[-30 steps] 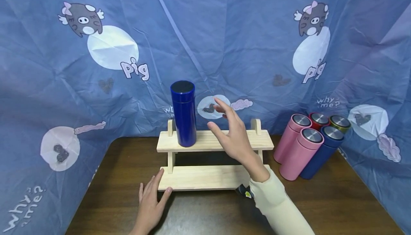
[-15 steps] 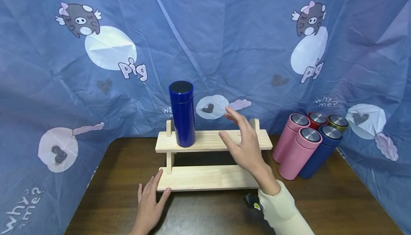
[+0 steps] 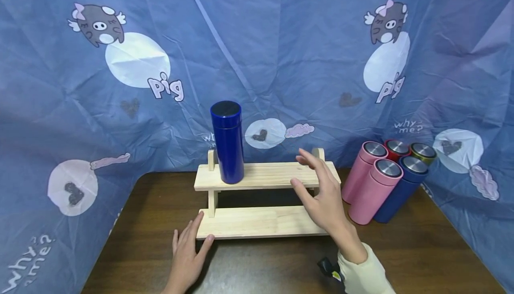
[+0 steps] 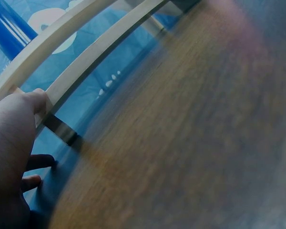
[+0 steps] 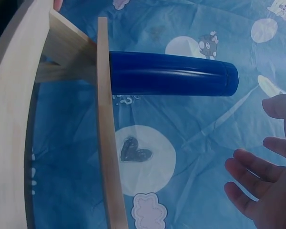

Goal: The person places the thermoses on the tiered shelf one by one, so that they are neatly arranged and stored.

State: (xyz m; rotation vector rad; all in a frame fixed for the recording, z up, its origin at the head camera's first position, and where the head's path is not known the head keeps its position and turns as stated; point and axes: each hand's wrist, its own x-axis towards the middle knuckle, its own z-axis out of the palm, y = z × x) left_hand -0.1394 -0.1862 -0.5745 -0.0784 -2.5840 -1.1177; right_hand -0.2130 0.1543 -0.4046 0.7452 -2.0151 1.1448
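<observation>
Head view: blue flask (image 3: 227, 144) is being borne upright by upper shelf (image 3: 273, 175); stiff, slippery handling is being presumed, mid-body hold advised. Nothing is being grasped by right hand (image 3: 324, 198); lower shelf (image 3: 261, 222) is being merely touched by left hand (image 3: 187, 254).

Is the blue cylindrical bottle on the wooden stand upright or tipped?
Upright: the blue cylindrical bottle stands on the upper pale wooden board, dark top uppermost.

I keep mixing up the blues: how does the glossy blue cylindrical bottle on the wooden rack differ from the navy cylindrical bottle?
The glossy blue bottle has a black top; the navy bottle a silvery top. The glossy blue bottle stands alone on the upper shelf; the navy bottle stands on the wooden table beside a pink bottle. Both stand upright.
</observation>
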